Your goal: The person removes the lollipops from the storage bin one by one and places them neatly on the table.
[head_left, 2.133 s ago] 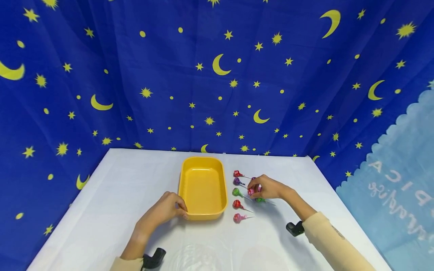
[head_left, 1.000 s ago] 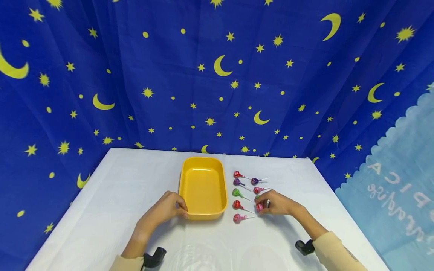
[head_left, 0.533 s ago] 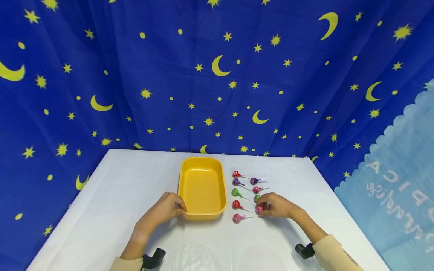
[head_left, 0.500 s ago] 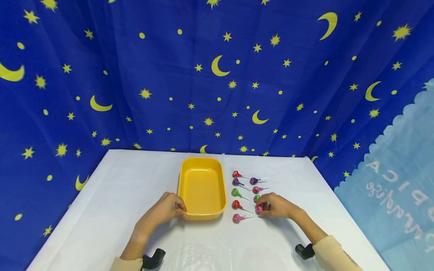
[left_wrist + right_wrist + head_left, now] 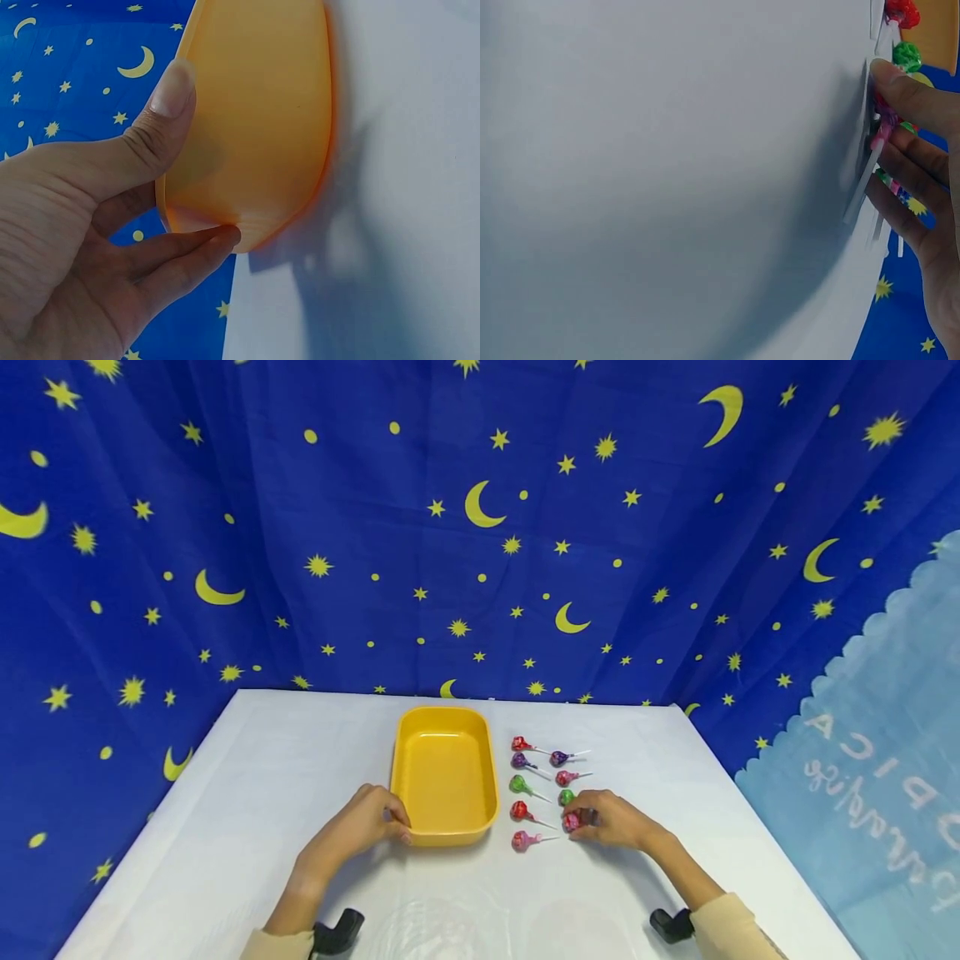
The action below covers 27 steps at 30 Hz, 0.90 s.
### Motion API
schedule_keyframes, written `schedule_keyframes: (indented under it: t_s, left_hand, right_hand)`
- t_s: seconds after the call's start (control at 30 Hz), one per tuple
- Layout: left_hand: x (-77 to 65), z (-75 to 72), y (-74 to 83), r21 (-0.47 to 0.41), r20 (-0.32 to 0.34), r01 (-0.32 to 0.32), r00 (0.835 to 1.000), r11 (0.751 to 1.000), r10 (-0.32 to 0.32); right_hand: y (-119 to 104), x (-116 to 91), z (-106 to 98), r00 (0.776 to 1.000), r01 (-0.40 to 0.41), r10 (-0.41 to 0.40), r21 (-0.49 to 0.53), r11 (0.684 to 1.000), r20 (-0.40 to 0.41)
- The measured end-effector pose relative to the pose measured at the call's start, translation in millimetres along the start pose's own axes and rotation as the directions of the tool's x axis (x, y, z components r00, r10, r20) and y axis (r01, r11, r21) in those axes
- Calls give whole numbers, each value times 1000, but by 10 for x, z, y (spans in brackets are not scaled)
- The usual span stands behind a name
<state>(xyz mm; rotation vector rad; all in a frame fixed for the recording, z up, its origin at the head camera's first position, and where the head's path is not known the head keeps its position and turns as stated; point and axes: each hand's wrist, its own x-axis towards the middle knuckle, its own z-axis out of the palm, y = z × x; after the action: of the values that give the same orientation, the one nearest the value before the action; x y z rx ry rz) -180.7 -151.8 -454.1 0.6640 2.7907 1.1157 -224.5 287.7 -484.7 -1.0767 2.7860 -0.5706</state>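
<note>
My left hand [image 5: 371, 818] grips the near left corner of a yellow tray [image 5: 489, 827]; in the left wrist view the thumb lies over its rim and the fingers press its outer wall. Between the thumb and fingers of my right hand [image 5: 611, 818] is a pink lollipop [image 5: 572, 821], low at the table, its white stick [image 5: 863, 184] pointing back under the palm. Just beyond that hand lies a green lollipop [image 5: 566, 797], its stick hidden. Farther up the same column are a pink-red lollipop [image 5: 564, 778] and a purple lollipop [image 5: 558, 758].
Left of that column, a second column runs beside the tray: a red lollipop [image 5: 520, 743], a purple one, a green lollipop [image 5: 519, 784], another red one and a pink lollipop [image 5: 521, 840] nearest. A blue starry curtain [image 5: 450, 527] stands behind the white table [image 5: 300, 735].
My right hand has come nearer along the right column with the pink lollipop, uncovering the lollipops farther up. Over the last second it has stayed almost still. The left hand keeps its place on the tray.
</note>
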Motion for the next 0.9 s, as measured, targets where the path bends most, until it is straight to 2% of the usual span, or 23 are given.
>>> schedule_keyframes:
  t_s: [0.23,0.37,0.5,0.63,0.8,0.9]
  left_hand:
    - [-11,-70,13,-5,11,29,1000,1000,-29]
    - [-24,-94,9,-2,2,3,1000,1000,-3]
    - [-48,-69,-4,-6,-5,-11,1000,1000,11]
    - [-54,-39,-4,0,7,8,1000,1000,-8]
    - [-31,-16,-3,11,11,20,1000,1000,-20]
    - [-7,-4,6,9,13,4,1000,1000,-4]
  right_hand:
    - [-17,33,-5,999,-9,10,25,1000,-44]
    - [-14,20,23,998,3,0,34,999,-71]
    - [-14,-32,64,996,5,-1,38,999,-93]
    - [-6,-74,77,995,-6,10,42,999,-96]
    - [17,-98,56,996,-8,12,52,999,-87]
    - [29,-119,36,995,-8,14,65,998,-94]
